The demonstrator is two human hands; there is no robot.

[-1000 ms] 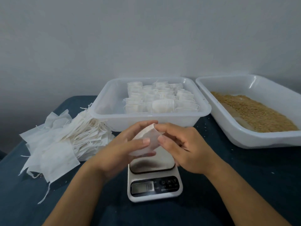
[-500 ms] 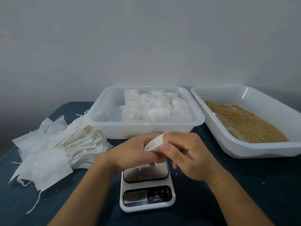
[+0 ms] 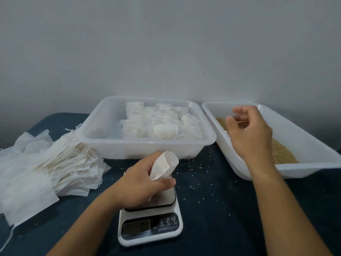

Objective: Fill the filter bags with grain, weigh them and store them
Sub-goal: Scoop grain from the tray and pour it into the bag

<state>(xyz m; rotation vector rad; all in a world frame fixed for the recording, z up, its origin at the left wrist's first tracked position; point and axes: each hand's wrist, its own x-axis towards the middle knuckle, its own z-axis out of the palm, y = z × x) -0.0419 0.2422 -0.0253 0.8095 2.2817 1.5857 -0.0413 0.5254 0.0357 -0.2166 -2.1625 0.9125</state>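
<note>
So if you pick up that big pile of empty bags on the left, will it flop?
Probably yes. The pile of empty bags looks thin and papery, with sheets fanned out and corners curling, so it would likely droop and slide apart. It also seems light. Loose strings hang off the edges and might snag.

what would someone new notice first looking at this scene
Probably the left hand gripping an opened filter bag over the scale at centre, while the right hand reaches over the grain tray on the right. Behind sits a clear tub of filled bags, with empty bags heaped left.
</note>
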